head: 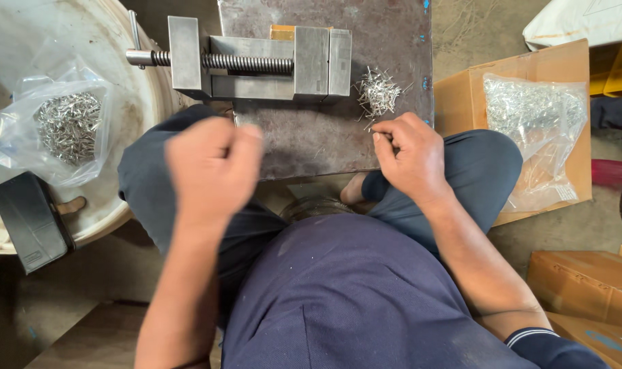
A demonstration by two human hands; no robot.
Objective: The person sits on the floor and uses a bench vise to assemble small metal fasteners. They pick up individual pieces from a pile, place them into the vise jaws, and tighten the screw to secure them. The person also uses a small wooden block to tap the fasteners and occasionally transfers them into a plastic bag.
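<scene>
My left hand (214, 164) is blurred, curled into a loose fist above my left knee, in front of a steel vise (256, 65). Whether it holds anything is hidden by the blur. My right hand (410, 154) rests on the dark metal plate (311, 140), its fingers pinched on small metal pins at the near edge of a loose pile of pins (378, 92). The vise stands on the plate with its screw pointing left, and a small orange-brown piece (281, 31) sits behind its jaws.
A clear bag of metal pins (65, 126) lies on a round white surface (136, 89) at left, beside a black block (31, 222). At right a cardboard box (475, 92) carries another bag of pins (536, 119). More boxes (584, 280) sit lower right.
</scene>
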